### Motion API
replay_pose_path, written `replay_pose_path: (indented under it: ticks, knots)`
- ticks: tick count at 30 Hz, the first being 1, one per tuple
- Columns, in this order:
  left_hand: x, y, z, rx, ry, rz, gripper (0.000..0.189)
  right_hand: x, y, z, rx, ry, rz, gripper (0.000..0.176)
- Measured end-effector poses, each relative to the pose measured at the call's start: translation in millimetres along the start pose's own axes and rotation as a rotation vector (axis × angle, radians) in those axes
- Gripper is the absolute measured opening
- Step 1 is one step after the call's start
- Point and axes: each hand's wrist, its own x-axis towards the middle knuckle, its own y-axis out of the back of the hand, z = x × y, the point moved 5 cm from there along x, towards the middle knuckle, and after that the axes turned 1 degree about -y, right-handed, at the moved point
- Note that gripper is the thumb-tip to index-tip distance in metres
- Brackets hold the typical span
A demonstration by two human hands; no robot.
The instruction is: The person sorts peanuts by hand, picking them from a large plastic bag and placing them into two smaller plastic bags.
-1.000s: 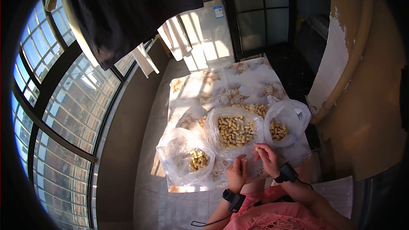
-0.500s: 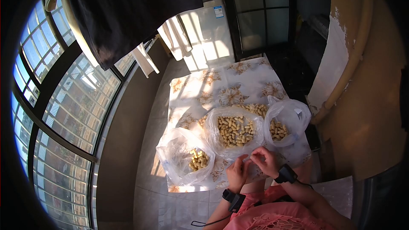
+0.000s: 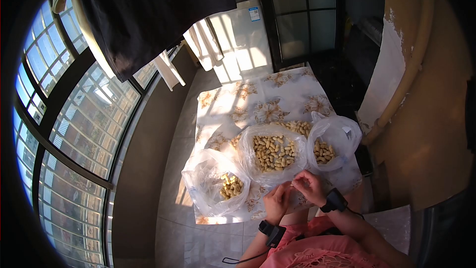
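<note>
At the lower right of centre in the frame, we see our two hands close together, just below the middle bag [image 3: 244, 146]. Our left hand [image 3: 275, 203] has its fingers curled, and our right hand [image 3: 309, 188] bends its fingers toward it, thumb and fingertips drawn in. The fingertips of the two hands almost meet; whether either hand grips a small thing between them we cannot tell.

Across the middle of the frame we have the counter [image 3: 223, 100] with its flowered covering, and on it three clear plastic bags stand open in a row. The middle bag holds a broad spread of peanuts [image 3: 272, 155] in their shells. Left of it and nearer the lower edge, the left bag [image 3: 199, 176] holds a smaller, sunlit heap [image 3: 231, 187]. Right of centre, the right bag [image 3: 347, 131] holds another small heap [image 3: 325, 153]. Behind the middle bag's upper right rim we see more loose peanuts [image 3: 300, 128].

We wear a black band on each wrist. Dark cloth [image 3: 158, 20] hangs at the upper left, before a barred window [image 3: 94, 119], and a sunlit white appliance [image 3: 243, 44] stands at the upper centre.
</note>
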Motion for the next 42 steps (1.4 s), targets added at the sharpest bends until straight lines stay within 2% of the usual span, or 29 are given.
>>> replay_pose_path:
  ticks: [14,17,19,39,42]
  knots:
    - [-1.4,-0.3,-3.1,-0.013,0.050,-0.006,0.011,1.1,-1.7,-8.9,-0.042,0.015,-0.050,0.011]
    - [-2.1,-0.1,-4.3,-0.006,0.076,0.001,0.010,-0.2,-2.3,4.6,0.028,-0.019,-0.040,0.012]
    - [-2.5,-0.8,-5.7,-0.002,0.084,0.005,0.010,-1.8,0.5,18.6,0.320,-0.152,0.070,0.013]
    - [-0.9,0.8,-3.3,-0.009,0.071,0.032,0.008,-4.2,-0.1,19.0,0.238,-0.090,0.024,0.014]
    - [-5.1,2.1,-8.3,-0.004,0.068,0.009,0.013,-4.1,-0.4,17.7,0.207,-0.078,0.026,0.013]
